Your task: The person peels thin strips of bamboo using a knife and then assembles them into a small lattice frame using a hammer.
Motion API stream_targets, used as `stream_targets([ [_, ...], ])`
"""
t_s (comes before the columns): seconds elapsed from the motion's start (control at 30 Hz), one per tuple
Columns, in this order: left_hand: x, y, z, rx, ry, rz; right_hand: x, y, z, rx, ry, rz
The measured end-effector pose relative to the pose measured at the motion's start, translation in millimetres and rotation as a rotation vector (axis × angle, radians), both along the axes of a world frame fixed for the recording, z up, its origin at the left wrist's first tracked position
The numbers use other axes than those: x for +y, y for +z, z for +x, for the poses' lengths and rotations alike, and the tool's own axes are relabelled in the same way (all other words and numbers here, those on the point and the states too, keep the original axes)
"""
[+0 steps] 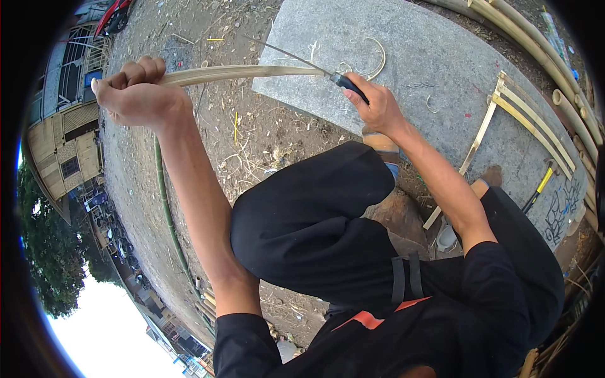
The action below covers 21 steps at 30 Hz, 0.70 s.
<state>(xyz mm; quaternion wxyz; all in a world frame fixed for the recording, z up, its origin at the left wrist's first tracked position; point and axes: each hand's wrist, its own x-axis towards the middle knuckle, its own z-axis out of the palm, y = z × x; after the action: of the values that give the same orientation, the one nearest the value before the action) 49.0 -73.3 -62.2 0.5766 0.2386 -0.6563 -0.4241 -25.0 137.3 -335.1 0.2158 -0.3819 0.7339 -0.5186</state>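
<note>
My left hand (142,94) is closed round the left end of a long, flat bamboo strip (236,72), held up across the far part of the view. In my right hand (376,106) is a knife (343,80) with a black handle. Its thin blade points up and to the left, and near the handle it meets the strip's right end. Whether the edge bites into the strip I cannot tell. Below the right end lies a grey concrete slab (302,28) with curled shavings (378,58) on it.
A frame of joined bamboo strips (529,120) lies on the slab at right, near a hammer (541,186) with a yellow-and-black handle. Bamboo poles (535,38) line the far right edge. A green pole (169,211) lies along the dirt at left. My bent knee (302,208) rises between my arms.
</note>
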Motion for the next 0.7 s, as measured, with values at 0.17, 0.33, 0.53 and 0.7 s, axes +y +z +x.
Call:
stream_targets([
  [0.17, -0.3, -1.2, -7.7, 0.023, -0.008, 0.012, 13.4, -56.6, -8.0, 0.221, -0.023, 0.332],
  [0.33, -4.6, -1.9, -9.4, 0.051, -0.024, 0.006, 6.5, -66.8, -10.1, -0.011, -0.058, 0.358],
  [0.53, 0.0, -0.9, 0.9, 0.029, 0.025, 0.033, 0.7, -13.0, -21.3, -0.068, -0.031, 0.089],
  [0.7, 0.2, -0.3, -4.1, 0.047, 0.005, 0.027, 18.6, -49.6, -25.8, 0.197, 0.011, 0.219],
])
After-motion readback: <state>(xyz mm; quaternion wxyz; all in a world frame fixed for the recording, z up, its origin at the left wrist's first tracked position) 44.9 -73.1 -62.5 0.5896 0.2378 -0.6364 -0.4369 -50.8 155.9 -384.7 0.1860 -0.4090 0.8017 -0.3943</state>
